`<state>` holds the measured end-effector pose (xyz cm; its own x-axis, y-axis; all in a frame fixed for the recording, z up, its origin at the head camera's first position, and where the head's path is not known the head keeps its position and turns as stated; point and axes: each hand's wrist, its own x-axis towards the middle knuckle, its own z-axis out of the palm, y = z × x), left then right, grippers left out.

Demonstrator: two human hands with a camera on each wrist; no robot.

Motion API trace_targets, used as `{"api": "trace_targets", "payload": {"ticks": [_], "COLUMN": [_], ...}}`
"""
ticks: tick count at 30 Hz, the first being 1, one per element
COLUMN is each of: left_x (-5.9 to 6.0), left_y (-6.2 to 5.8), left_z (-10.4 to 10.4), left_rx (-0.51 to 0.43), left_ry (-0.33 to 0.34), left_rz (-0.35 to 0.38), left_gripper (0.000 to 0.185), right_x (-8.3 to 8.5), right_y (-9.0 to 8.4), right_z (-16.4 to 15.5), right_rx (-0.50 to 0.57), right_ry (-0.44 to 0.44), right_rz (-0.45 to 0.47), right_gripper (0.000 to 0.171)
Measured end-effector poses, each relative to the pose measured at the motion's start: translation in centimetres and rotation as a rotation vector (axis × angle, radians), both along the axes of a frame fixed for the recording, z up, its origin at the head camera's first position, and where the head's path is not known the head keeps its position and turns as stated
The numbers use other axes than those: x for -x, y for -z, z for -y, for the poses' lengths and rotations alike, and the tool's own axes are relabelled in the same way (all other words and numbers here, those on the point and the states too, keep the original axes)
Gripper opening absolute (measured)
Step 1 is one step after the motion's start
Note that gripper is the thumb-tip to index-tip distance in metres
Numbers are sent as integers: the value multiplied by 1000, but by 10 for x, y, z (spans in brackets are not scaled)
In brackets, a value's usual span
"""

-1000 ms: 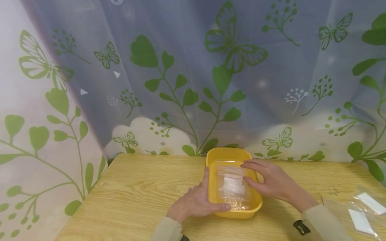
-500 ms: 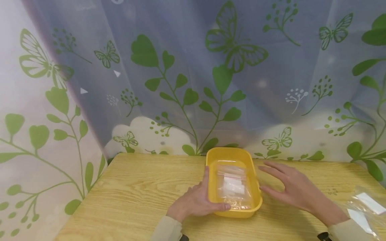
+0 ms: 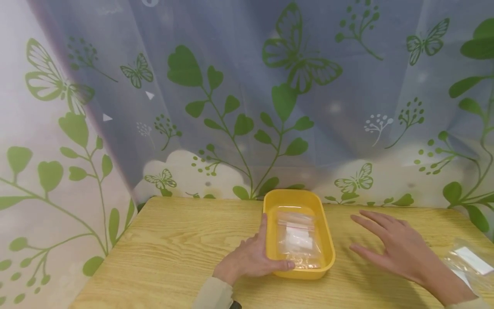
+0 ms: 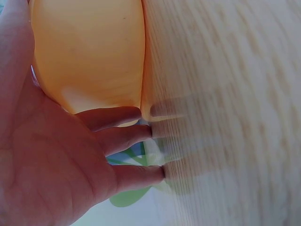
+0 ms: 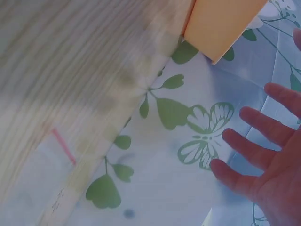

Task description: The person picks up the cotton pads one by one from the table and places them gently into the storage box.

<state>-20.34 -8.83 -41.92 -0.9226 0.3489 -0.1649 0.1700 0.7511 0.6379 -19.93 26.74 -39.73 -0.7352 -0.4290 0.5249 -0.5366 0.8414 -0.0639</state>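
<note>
Here, a yellow plastic tub (image 3: 297,198) sits on the wooden table (image 3: 173,240), close to the far edge and roughly midway along it. Inside the tub lies a clear zip bag (image 3: 298,238) with a red seal strip and a white piece within — it rests flat on the tub's floor, its seal end towards the far edge.

The left hand (image 3: 251,257) grasps the tub on its left side: the thumb runs up along the left wall, and a fingertip curls round the near left corner of the rim. In the left wrist view the fingers (image 4: 120,139) press against the tub's orange-looking outer wall (image 4: 89,52), with their tips meeting the tabletop.

The right hand (image 3: 397,249) is released — fingers straight and spread, palm down, holding nothing. It hovers over the table to the right of the tub, apart from it, with bare wood showing between the fingertips and the tub's right wall. The right wrist view shows the same splayed fingers (image 5: 256,141) in the air, a corner of the tub (image 5: 221,23) beyond them.

Near the right edge of the table, just beyond the right forearm, lie more clear bags (image 3: 468,262) with white contents. A curtain (image 3: 247,94) printed with green leaves and butterflies hangs behind the far edge.
</note>
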Motion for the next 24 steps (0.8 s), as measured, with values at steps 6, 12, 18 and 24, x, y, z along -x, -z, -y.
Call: {"api": "trace_targets", "payload": {"ticks": [6, 12, 18, 24], "left_x": [-1, -1, -2, -2], "left_y": [-1, -1, -1, 0], "left_z": [0, -1, 0, 0], "left_rx": [18, 18, 18, 9], "left_ry": [-2, -7, -5, -5], "left_rz": [5, -1, -8, -6], "left_gripper": [138, 138, 138, 138], "right_x": [-7, -9, -13, -13], "right_y": [4, 13, 20, 21], "right_z": [-12, -25, -39, -54], "right_rx": [-69, -121, -148, -164], "right_ry": [77, 174, 243, 298], "right_rz": [34, 103, 145, 151], "right_gripper": [76, 90, 97, 100]}}
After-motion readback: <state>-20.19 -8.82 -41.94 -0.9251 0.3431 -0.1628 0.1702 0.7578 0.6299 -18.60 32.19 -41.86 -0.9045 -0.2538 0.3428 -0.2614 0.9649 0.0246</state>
